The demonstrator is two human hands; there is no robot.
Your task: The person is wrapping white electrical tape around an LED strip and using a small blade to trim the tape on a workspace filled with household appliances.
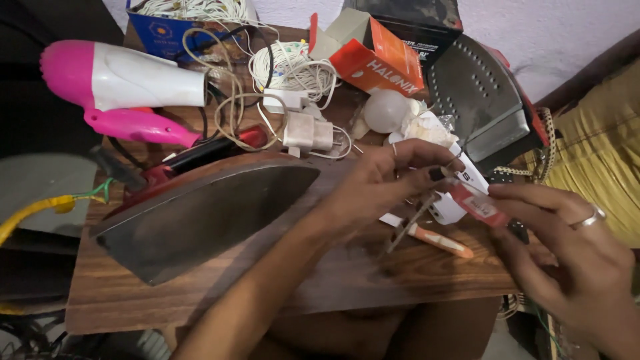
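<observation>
Head view: left hand [380,183] and right hand [567,247] both pinch a small red tester [475,203], its long axis slanting between their fingertips.

Small wooden table [373,273] with dark grain, crowded, an old iron [200,213] on its side at the left, pink and white hair dryer [127,87], coils of white wire [293,67], white plug adapter [308,133], orange box [380,63], white bulb [387,110], orange-handled screwdriver [440,243], second iron [480,100] at the far right.
</observation>
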